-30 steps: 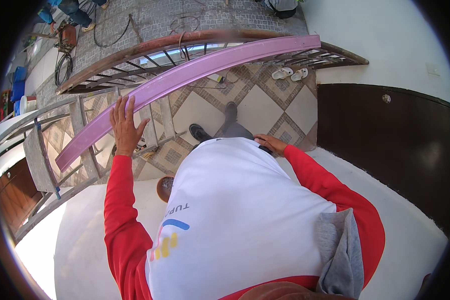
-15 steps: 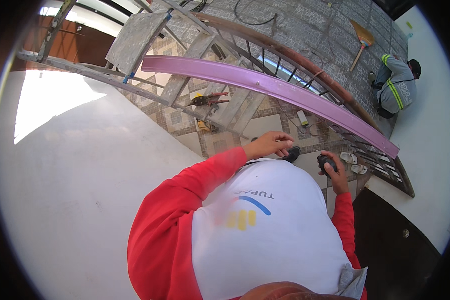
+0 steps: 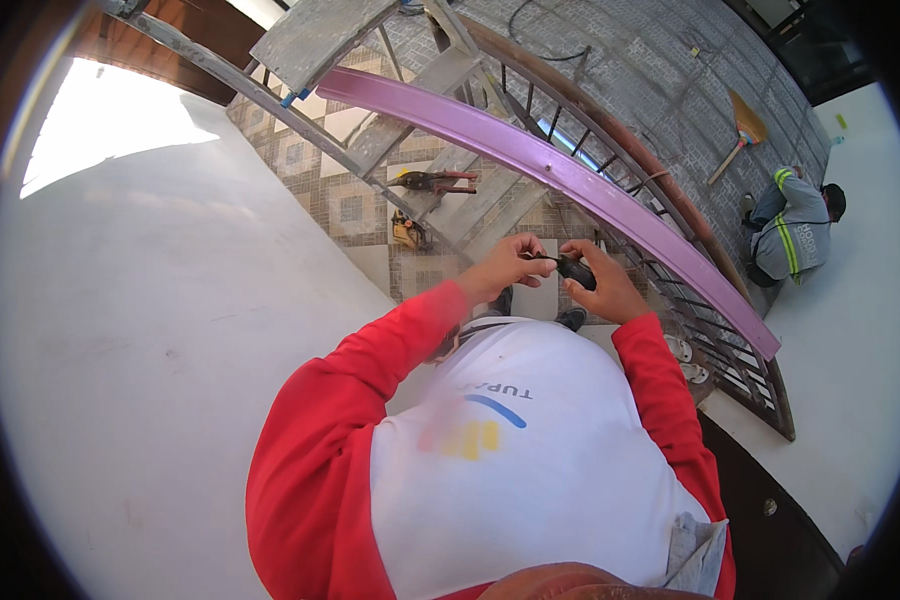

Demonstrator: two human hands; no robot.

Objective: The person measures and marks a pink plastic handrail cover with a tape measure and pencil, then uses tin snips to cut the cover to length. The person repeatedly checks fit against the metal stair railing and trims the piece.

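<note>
My right hand (image 3: 610,288) is closed around a small black rounded object (image 3: 576,272), whose exact kind I cannot make out. Close beside it, my left hand (image 3: 510,268) pinches a thin dark end at the object's left side. Both hands are held together in front of my white shirt. Beyond them a long pink-purple metal strip (image 3: 550,168) runs slantwise over the stepladder (image 3: 435,85) and along the railing. Red-handled snips (image 3: 433,181) lie on the ladder, with a yellow-and-black tool (image 3: 408,230) just nearer to me.
A brown-topped stair railing (image 3: 610,130) curves down to the right. A co-worker (image 3: 795,225) in a grey shirt with yellow stripes crouches by the right wall, near a broom (image 3: 745,125). Pale clogs (image 3: 685,358) sit beside the railing's foot. A white wall (image 3: 170,350) fills the left.
My right hand has come up and leftward with the black object, meeting my left hand. The left hand now pinches the object's end. The whole view has shifted slightly.
</note>
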